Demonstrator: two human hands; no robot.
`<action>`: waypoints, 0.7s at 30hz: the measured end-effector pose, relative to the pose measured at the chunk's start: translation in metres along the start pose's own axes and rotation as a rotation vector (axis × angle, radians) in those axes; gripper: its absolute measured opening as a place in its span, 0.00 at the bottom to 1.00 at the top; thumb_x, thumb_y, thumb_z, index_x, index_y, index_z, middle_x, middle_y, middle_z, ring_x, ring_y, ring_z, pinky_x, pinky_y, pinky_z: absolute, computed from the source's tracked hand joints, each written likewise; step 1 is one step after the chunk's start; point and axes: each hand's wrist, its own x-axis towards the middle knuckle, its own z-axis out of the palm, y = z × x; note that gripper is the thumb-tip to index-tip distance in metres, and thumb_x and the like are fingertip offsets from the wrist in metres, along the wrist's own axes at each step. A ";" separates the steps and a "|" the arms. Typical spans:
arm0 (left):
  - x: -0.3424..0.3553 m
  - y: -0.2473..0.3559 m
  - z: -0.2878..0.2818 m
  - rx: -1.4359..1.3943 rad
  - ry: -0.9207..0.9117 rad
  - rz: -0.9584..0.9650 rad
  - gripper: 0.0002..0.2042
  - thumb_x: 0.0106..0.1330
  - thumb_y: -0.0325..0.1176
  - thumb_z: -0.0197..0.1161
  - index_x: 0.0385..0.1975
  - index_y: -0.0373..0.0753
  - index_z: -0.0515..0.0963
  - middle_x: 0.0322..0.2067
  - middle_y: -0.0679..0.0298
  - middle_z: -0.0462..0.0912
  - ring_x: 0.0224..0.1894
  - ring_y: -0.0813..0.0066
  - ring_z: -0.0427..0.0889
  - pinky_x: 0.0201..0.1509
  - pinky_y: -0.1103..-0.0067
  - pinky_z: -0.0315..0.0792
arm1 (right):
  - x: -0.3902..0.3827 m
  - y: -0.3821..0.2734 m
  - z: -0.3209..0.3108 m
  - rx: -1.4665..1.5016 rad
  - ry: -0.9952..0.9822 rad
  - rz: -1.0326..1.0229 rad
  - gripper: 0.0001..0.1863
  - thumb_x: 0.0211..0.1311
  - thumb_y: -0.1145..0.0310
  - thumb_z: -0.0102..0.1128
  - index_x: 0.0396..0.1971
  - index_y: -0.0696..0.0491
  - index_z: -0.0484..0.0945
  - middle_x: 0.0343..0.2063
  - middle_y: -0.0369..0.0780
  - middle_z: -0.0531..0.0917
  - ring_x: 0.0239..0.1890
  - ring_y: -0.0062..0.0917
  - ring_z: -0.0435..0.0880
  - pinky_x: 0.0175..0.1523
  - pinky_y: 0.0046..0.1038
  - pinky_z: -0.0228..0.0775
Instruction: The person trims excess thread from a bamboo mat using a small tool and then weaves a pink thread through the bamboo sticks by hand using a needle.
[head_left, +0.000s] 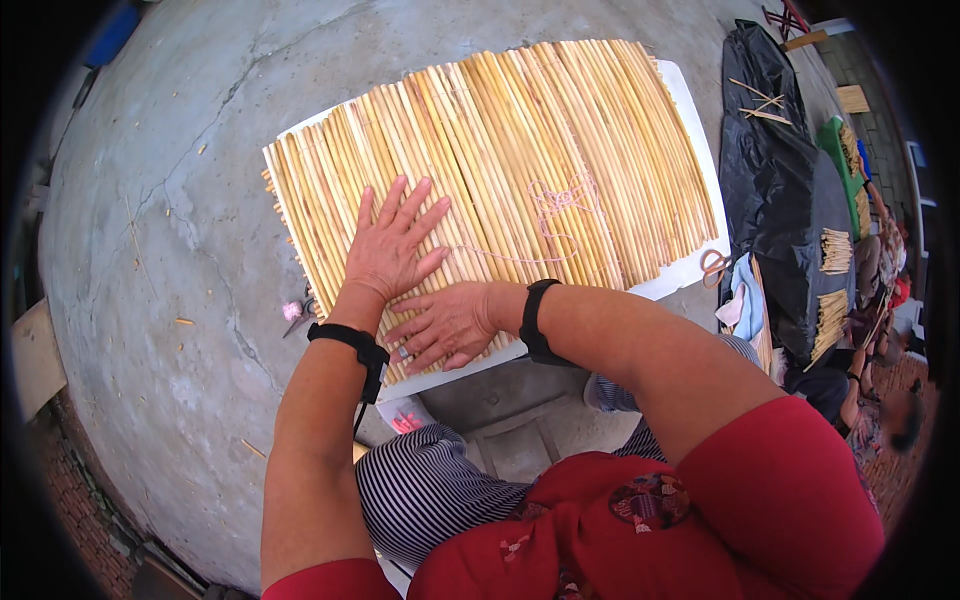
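Tabletop (683, 272): white, smooth, showed at edges.
Sticks (500, 130): lay side by side directly beneath left hand (390, 245) and right hand (450, 322); slender, round, yellowish, wood-like; ran lengthwise near to far, far ends leaning left.
Left hand: rested farther out, fingers spread, nothing grasped.
Right hand: lay nearer, equally flat and unclenched.
Cord (563, 200): thin, pinkish, lay tangled atop sticks.

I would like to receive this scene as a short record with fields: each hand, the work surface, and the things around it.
Left hand: palm down on the sticks, fingers spread
Right hand: palm down, nearer the person
Sticks: pale, laid side by side
White board: under the sticks
Pink cord: loose on top
Black sheet: right of the board, some sticks on it
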 end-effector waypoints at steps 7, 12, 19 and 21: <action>0.001 -0.001 0.001 0.002 0.004 0.001 0.35 0.65 0.59 0.53 0.73 0.63 0.56 0.76 0.70 0.49 0.78 0.63 0.43 0.78 0.55 0.32 | 0.000 0.000 -0.002 -0.012 -0.013 0.001 0.26 0.63 0.50 0.54 0.60 0.41 0.75 0.67 0.34 0.68 0.75 0.33 0.55 0.77 0.51 0.37; 0.001 -0.001 0.000 0.002 -0.005 -0.002 0.35 0.65 0.59 0.53 0.73 0.63 0.56 0.76 0.70 0.49 0.78 0.63 0.43 0.78 0.54 0.32 | 0.001 0.001 -0.004 0.000 -0.024 0.003 0.26 0.63 0.50 0.54 0.60 0.41 0.74 0.67 0.35 0.68 0.75 0.33 0.55 0.77 0.51 0.37; 0.001 0.000 -0.003 -0.003 -0.018 -0.001 0.34 0.66 0.60 0.53 0.73 0.62 0.57 0.76 0.68 0.49 0.78 0.62 0.43 0.78 0.53 0.33 | 0.001 -0.001 -0.002 -0.067 -0.054 0.015 0.28 0.65 0.47 0.51 0.64 0.38 0.72 0.68 0.32 0.68 0.75 0.32 0.55 0.77 0.51 0.37; 0.001 0.001 -0.003 -0.002 -0.020 -0.001 0.35 0.66 0.60 0.53 0.73 0.62 0.57 0.76 0.68 0.50 0.78 0.62 0.43 0.78 0.53 0.33 | 0.000 0.000 -0.001 -0.052 -0.045 0.010 0.28 0.65 0.48 0.52 0.64 0.38 0.72 0.68 0.33 0.68 0.74 0.32 0.55 0.77 0.51 0.38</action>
